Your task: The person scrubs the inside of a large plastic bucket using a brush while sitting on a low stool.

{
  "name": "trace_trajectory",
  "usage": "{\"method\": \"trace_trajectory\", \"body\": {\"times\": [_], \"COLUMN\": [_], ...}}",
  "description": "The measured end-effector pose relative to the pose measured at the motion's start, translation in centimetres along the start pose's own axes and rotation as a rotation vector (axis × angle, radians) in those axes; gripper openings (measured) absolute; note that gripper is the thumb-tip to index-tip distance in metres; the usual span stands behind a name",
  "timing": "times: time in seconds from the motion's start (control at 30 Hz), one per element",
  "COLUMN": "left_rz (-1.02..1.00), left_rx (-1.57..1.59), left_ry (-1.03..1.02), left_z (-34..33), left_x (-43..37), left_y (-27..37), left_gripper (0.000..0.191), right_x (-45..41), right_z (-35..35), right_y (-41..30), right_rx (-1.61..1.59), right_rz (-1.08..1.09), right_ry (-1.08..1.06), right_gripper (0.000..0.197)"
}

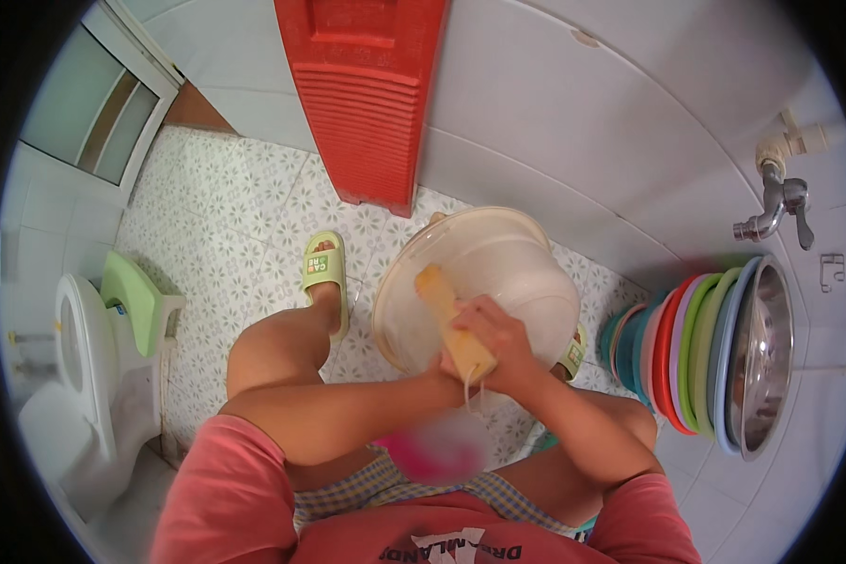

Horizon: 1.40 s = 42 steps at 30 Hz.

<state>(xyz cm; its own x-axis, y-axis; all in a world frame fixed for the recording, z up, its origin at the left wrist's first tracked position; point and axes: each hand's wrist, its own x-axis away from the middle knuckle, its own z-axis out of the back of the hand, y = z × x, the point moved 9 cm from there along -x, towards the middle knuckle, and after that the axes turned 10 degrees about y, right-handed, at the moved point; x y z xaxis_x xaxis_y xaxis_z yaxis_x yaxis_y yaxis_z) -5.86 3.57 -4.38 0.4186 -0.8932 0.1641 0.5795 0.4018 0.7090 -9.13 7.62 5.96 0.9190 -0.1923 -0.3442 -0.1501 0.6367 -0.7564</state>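
A yellowish, stick-like scrubber (467, 345), perhaps a dried loofah, slants across the middle of the view. A thin pale cord loop (471, 395) hangs from its near end. My right hand (493, 337) is wrapped around the scrubber from the right. Close below, my left hand (455, 374) is largely hidden behind the scrubber and my right wrist; its fingers appear to be against the scrubber's near end. Behind both hands a large cream plastic basin (536, 282) is tilted on the floor between my feet, its rim towards the left.
A red plastic washboard (359, 134) leans on the wall. Colourful nested basins with a steel bowl (765, 352) outermost stand on edge at right, below a metal tap (772, 204). A green-topped stool (134, 303) and toilet (77, 338) are at left. A pink shape (437, 451) near my lap is blurred.
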Motion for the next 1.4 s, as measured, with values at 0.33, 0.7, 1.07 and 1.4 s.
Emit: {"method": "trace_trajectory", "body": {"times": [0.33, 0.7, 1.07, 1.4], "left_rz": [-0.498, -0.041, -0.013, -0.181], "left_rx": [-0.612, 0.279, 0.159, -0.249], "left_ry": [0.245, 0.409, 0.257, 0.168], "left_z": [-0.5, 3.1, -2.7, -0.3], "left_x": [0.5, -0.8, -1.4, -1.4], "left_y": [3.1, 1.1, -1.4, 1.4], "left_gripper": [0.028, 0.032, 0.034, 0.04], "right_x": [-3.8, -3.6, -4.6, -4.2], "right_z": [2.4, -4.1, -1.3, -2.3], "right_y": [3.6, 2.6, 3.9, 3.6], "right_rx": [0.08, -0.058, 0.097, -0.019], "right_rz": [-0.09, -0.085, -0.123, -0.077], "right_ry": [0.194, 0.026, 0.19, 0.065], "right_gripper": [0.036, 0.036, 0.035, 0.034]}}
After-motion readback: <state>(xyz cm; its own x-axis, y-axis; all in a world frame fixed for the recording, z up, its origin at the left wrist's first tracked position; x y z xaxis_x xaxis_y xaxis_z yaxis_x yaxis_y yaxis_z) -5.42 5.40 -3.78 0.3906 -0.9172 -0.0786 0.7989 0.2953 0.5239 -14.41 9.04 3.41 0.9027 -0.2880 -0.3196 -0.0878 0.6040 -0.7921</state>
